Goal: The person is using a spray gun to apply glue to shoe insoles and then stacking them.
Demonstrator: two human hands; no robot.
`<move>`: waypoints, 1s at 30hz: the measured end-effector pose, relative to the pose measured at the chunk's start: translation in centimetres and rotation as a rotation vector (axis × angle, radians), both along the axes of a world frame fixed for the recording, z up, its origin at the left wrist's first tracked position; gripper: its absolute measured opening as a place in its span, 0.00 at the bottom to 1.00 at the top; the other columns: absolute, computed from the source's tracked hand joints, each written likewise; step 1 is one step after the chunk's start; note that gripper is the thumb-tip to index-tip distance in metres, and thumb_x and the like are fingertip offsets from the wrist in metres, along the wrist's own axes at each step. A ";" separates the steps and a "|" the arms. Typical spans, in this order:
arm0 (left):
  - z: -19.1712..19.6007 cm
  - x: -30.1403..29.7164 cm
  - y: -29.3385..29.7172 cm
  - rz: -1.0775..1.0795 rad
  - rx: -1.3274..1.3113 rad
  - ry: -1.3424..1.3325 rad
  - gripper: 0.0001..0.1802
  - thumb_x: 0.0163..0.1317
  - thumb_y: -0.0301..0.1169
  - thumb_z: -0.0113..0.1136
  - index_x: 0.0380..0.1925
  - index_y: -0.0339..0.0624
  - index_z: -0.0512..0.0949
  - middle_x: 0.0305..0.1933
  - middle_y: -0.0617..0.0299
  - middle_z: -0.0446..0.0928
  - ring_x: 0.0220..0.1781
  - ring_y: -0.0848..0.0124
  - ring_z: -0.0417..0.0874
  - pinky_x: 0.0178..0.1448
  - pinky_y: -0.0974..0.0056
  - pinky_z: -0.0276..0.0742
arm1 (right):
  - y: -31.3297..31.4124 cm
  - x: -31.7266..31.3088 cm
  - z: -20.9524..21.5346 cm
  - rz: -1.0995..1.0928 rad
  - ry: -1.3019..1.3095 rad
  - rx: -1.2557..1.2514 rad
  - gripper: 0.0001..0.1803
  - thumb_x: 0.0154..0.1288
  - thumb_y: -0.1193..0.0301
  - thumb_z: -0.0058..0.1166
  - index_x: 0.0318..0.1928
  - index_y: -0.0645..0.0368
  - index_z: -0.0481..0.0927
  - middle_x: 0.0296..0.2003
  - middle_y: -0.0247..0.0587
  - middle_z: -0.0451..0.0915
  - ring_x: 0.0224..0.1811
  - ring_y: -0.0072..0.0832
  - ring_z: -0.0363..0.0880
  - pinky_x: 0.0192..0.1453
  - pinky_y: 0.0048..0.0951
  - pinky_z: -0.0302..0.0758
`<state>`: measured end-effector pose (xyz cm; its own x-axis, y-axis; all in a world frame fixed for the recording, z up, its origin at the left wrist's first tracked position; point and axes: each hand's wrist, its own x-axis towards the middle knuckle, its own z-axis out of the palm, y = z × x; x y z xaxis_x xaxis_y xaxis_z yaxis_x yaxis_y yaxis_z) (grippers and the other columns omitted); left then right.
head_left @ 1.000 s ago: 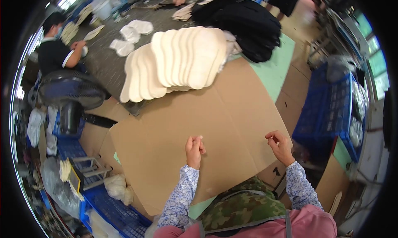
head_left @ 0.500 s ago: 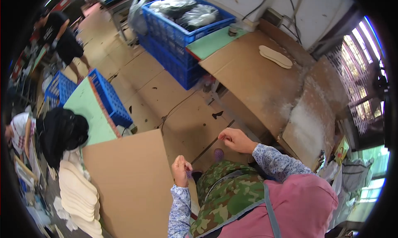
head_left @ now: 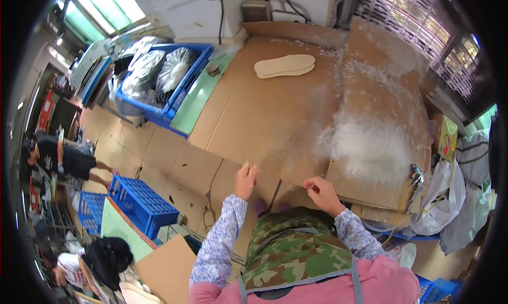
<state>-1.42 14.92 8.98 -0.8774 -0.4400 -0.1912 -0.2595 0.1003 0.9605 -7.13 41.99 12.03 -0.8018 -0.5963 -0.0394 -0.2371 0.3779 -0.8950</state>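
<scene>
My left hand (head_left: 246,181) is raised in front of my camouflage apron, its fingers curled closed and nothing visible in them. To its right, my right hand (head_left: 321,195) hovers with loosely bent fingers, and nothing shows in it either. Both hands are near the close edge of a cardboard-covered table (head_left: 238,103), apart from each other. Toward the back of that table lie cream shoe insoles (head_left: 284,65), one on top of another. White powder (head_left: 373,145) coats the cardboard on the right.
A blue crate (head_left: 198,65) with plastic bags stands left of the table, beside a green board (head_left: 203,92). Other blue crates (head_left: 143,203) stand on the floor. More insoles (head_left: 135,293) lie at lower left. Two people are at far left. White bags (head_left: 442,198) hang at right.
My view has turned right, bringing the powdered table in front of me and the insole pile to the lower left edge. My hands stay raised and empty-looking.
</scene>
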 end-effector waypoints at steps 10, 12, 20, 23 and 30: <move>-9.2 -39.4 -12.9 -0.203 -1.091 0.121 0.24 0.56 0.36 0.53 0.55 0.53 0.66 0.57 0.51 0.67 0.58 0.49 0.68 0.52 0.47 0.70 | 1.1 0.3 -0.1 -0.591 -0.152 0.105 0.07 0.57 0.80 0.51 0.37 0.63 0.78 0.29 0.38 0.80 0.28 0.21 0.76 0.33 0.22 0.72; -9.3 -46.0 -10.4 -0.307 -1.085 -0.137 0.31 0.51 0.39 0.56 0.58 0.58 0.63 0.63 0.54 0.60 0.65 0.46 0.58 0.56 0.39 0.65 | 0.7 0.7 0.1 -0.725 -0.182 0.170 0.07 0.57 0.80 0.51 0.37 0.63 0.78 0.29 0.38 0.80 0.28 0.21 0.76 0.33 0.22 0.72; -14.0 -51.3 -18.1 -0.723 -1.138 -0.046 0.39 0.46 0.37 0.59 0.63 0.51 0.61 0.63 0.54 0.65 0.66 0.54 0.63 0.68 0.49 0.56 | -0.7 0.0 0.8 -0.874 -0.192 0.264 0.08 0.56 0.79 0.51 0.37 0.62 0.78 0.29 0.41 0.78 0.26 0.26 0.77 0.31 0.25 0.73; -15.9 -44.1 -21.8 -0.676 -0.572 -0.195 0.39 0.47 0.27 0.57 0.64 0.47 0.60 0.62 0.48 0.65 0.63 0.53 0.67 0.62 0.54 0.67 | -0.8 -0.7 0.9 -0.874 -0.199 0.232 0.08 0.56 0.79 0.51 0.37 0.62 0.78 0.30 0.43 0.78 0.26 0.29 0.77 0.32 0.27 0.73; -8.9 -25.0 -15.9 -0.645 -0.752 -0.054 0.34 0.51 0.20 0.53 0.62 0.49 0.63 0.60 0.43 0.64 0.59 0.46 0.66 0.58 0.50 0.67 | 7.2 2.0 1.7 -1.059 -0.070 0.327 0.08 0.57 0.78 0.50 0.37 0.61 0.78 0.31 0.44 0.79 0.30 0.30 0.78 0.35 0.27 0.73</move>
